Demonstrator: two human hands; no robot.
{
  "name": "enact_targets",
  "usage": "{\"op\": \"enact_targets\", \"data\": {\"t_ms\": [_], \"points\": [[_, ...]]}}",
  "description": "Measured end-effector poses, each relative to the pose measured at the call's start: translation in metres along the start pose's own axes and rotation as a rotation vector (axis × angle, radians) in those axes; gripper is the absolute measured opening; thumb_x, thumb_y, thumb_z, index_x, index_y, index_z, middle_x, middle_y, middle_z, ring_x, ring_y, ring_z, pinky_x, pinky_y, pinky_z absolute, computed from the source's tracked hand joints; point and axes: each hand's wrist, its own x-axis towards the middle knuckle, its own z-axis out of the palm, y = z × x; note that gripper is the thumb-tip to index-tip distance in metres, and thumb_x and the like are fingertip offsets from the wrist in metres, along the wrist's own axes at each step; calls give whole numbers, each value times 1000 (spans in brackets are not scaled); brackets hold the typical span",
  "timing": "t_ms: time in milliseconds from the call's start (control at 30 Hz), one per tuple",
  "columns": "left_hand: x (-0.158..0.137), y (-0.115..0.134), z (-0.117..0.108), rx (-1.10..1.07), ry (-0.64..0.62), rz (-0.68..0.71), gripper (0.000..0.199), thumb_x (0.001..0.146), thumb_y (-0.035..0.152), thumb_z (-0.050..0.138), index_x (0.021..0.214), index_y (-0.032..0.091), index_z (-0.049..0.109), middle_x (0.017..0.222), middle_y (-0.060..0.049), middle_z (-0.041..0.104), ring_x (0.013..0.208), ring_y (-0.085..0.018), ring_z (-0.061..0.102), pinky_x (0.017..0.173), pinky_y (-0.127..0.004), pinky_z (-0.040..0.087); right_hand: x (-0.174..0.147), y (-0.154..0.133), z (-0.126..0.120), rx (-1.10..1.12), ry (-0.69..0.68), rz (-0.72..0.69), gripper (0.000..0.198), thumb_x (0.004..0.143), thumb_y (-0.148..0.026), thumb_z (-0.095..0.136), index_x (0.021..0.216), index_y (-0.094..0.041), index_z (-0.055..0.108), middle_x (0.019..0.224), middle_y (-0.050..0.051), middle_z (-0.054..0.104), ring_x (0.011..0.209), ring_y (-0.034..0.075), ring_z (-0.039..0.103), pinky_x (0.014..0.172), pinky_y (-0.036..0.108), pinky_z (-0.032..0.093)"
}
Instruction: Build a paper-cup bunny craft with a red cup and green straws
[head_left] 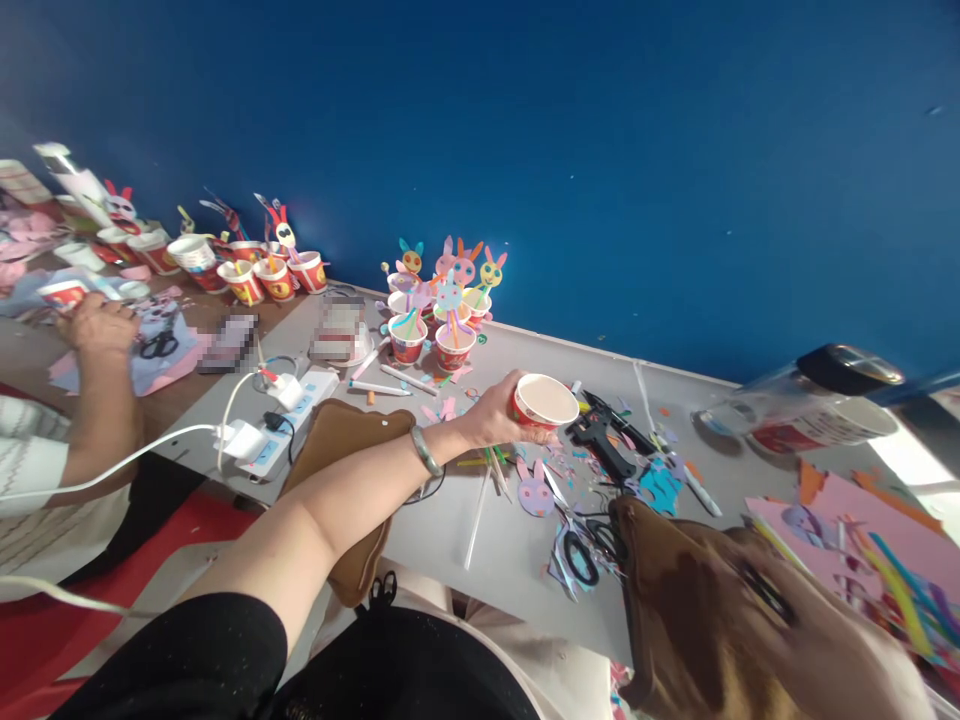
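Observation:
My left hand (495, 412) is wrapped round a red and white paper cup (546, 402), mouth up, above the middle of the grey table. At the lower right my right hand (795, 610) passes over a brown cloth pad (660, 600). Motion smears its fingers, so I cannot make out their pose or any hold. Below the cup lie a purple paper bunny head (535, 490) and scissors with black handles (579, 555). A black glue gun (604, 440) rests just right of the cup, beside blue paper scraps (661, 485).
Several cups with paper bunnies (454, 345) stand by the blue wall. A power strip (289, 425) with white cables lies left. A clear bottle (772, 405) and pink paper sheets (862, 520) occupy the right. Another person's hand (101, 325) holds a cup at far left.

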Motion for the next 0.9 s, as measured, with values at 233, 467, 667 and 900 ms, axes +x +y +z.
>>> {"op": "enact_targets", "data": {"t_ms": [233, 467, 667, 900], "points": [[5, 9, 4, -405, 69, -186, 81, 41, 31, 99, 107, 13, 57, 103, -9, 69, 93, -18, 65, 88, -37, 54, 61, 17, 60, -69, -165, -208, 17, 83, -49, 72, 77, -34, 69, 60, 6, 67, 40, 23, 59, 37, 31, 33], [8, 14, 7, -622, 1, -342, 71, 60, 69, 83, 100, 12, 64, 84, -6, 69, 71, -14, 65, 69, -31, 54, 59, 15, 74, -72, -158, -269, 26, 89, -42, 67, 67, -30, 62, 56, 3, 64, 42, 22, 59, 38, 29, 34], [14, 4, 9, -743, 115, -457, 71, 63, 77, 76, 94, 15, 61, 84, -5, 68, 71, -13, 64, 65, -27, 53, 63, 3, 84, -72, -166, -325, 36, 93, -57, 56, 88, -24, 70, 77, 6, 73, 57, 23, 65, 47, 30, 39], [13, 6, 5, -760, 62, -487, 70, 76, 73, 69, 113, 14, 61, 93, -8, 70, 75, -16, 68, 66, -29, 55, 73, -21, 85, -298, -519, -44, 55, 97, -62, 35, 83, -21, 69, 81, 12, 71, 73, 29, 66, 62, 34, 41]]}}
